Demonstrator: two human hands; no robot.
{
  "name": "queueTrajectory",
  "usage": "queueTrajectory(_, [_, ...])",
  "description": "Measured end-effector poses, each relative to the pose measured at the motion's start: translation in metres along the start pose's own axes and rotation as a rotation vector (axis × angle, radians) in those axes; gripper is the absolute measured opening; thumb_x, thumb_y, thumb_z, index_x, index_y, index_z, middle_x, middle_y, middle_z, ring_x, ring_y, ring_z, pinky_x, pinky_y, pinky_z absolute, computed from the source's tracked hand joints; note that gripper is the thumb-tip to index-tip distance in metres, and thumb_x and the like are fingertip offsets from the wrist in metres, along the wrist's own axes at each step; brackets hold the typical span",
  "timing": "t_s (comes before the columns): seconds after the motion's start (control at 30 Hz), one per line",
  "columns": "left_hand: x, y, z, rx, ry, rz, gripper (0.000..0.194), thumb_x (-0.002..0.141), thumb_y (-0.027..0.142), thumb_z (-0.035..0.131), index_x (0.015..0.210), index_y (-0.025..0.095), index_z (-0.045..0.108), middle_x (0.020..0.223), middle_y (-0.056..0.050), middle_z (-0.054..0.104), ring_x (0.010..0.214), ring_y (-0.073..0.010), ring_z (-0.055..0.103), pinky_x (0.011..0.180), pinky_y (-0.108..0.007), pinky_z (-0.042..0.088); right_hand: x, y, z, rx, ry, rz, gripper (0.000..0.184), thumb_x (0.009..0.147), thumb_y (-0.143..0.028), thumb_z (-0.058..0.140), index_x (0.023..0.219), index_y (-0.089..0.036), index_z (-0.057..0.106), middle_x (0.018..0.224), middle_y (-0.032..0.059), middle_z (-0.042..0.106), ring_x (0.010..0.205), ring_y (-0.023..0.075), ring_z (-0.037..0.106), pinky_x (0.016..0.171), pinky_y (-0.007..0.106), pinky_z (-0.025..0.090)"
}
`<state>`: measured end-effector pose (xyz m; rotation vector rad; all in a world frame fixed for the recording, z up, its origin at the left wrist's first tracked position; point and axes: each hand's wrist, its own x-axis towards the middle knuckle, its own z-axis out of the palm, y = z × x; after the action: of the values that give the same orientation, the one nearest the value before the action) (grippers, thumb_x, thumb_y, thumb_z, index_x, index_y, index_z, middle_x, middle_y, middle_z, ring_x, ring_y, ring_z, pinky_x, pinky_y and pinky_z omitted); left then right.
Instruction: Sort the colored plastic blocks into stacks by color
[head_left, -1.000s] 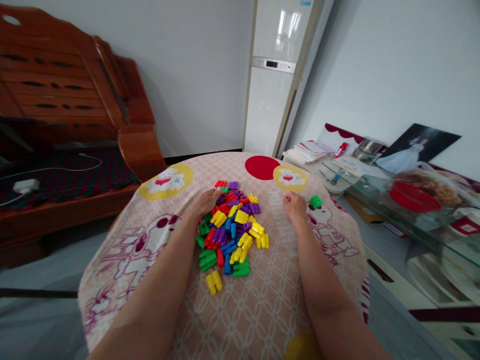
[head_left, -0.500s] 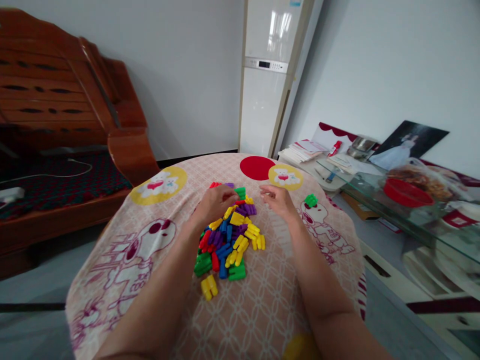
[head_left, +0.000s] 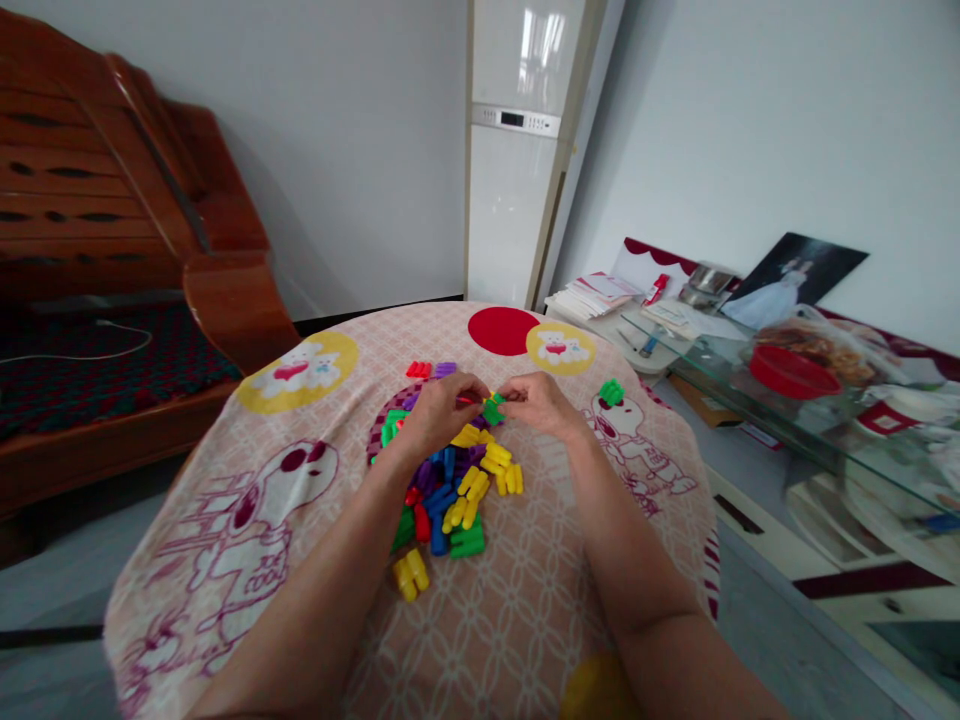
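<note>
Over the far part of a pile of plastic building blocks (head_left: pixel 450 480), my hands meet at a small green building block (head_left: pixel 493 409). My left hand (head_left: pixel 442 410) has its fingers closed at the block's left side. From the right, my right hand (head_left: pixel 541 402) pinches the same block. A bit of yellow shows at its top, but I cannot tell whether that is a separate piece. Red, purple, blue, yellow and green blocks lie below and around my left hand, which covers some of them.
Apart from the pile, a green block piece (head_left: pixel 612 392) lies on the patterned tablecloth (head_left: pixel 525 580) to the right. A glass shelf (head_left: pixel 720 385) with a red bowl (head_left: pixel 793 372) stands right of the table. At left is a wooden bench (head_left: pixel 232 290).
My left hand has lifted a green block from the pile and moved right. My right hand has moved left to meet it, and both now grip the block. The view has shifted slightly right.
</note>
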<state>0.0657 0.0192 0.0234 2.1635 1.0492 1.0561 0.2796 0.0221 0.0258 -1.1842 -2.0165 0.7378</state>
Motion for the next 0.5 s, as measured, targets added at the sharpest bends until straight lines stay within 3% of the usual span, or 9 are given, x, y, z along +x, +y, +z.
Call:
queueTrajectory(0.1, [0.000, -0.013, -0.016, 0.018, 0.137, -0.112, 0.031, 0.079, 0.033, 0.061, 0.102, 0.016, 0.072, 0.102, -0.008, 0.076, 0.090, -0.0210, 0.070, 0.082, -0.032, 0.057, -0.008, 0.017, -0.030, -0.243, 0.198, 0.132, 0.013, 0.073, -0.025, 0.068, 0.071, -0.015, 0.076, 0.063, -0.0018, 0.066, 0.063, 0.0126, 0.058, 0.059, 0.022, 0.038])
queueTrajectory(0.27, [-0.012, -0.054, -0.057, 0.275, 0.298, -0.449, 0.029, 0.076, 0.031, 0.062, 0.098, 0.017, 0.075, 0.094, -0.007, 0.078, 0.085, -0.0219, 0.071, 0.081, -0.031, 0.055, -0.034, 0.062, -0.078, -0.643, 0.498, 0.529, 0.016, 0.075, -0.026, 0.068, 0.078, -0.017, 0.080, 0.078, 0.0055, 0.076, 0.075, 0.0180, 0.065, 0.065, 0.025, 0.042])
queueTrajectory(0.37, [-0.022, -0.077, -0.064, 0.325, 0.293, -0.582, 0.030, 0.076, 0.032, 0.061, 0.098, 0.018, 0.076, 0.090, -0.007, 0.079, 0.081, -0.0226, 0.071, 0.077, -0.030, 0.054, -0.047, 0.083, -0.090, -0.785, 0.561, 0.675, 0.019, 0.077, -0.025, 0.065, 0.083, -0.016, 0.081, 0.087, 0.0110, 0.078, 0.081, 0.0209, 0.067, 0.066, 0.026, 0.042])
queueTrajectory(0.5, [-0.028, -0.091, -0.059, 0.328, 0.233, -0.670, 0.032, 0.075, 0.034, 0.061, 0.098, 0.019, 0.077, 0.088, -0.007, 0.079, 0.079, -0.0226, 0.071, 0.072, -0.028, 0.052, -0.053, 0.096, -0.092, -0.854, 0.523, 0.728, 0.018, 0.077, -0.023, 0.063, 0.081, -0.016, 0.080, 0.085, 0.0114, 0.077, 0.082, 0.0221, 0.068, 0.067, 0.026, 0.044])
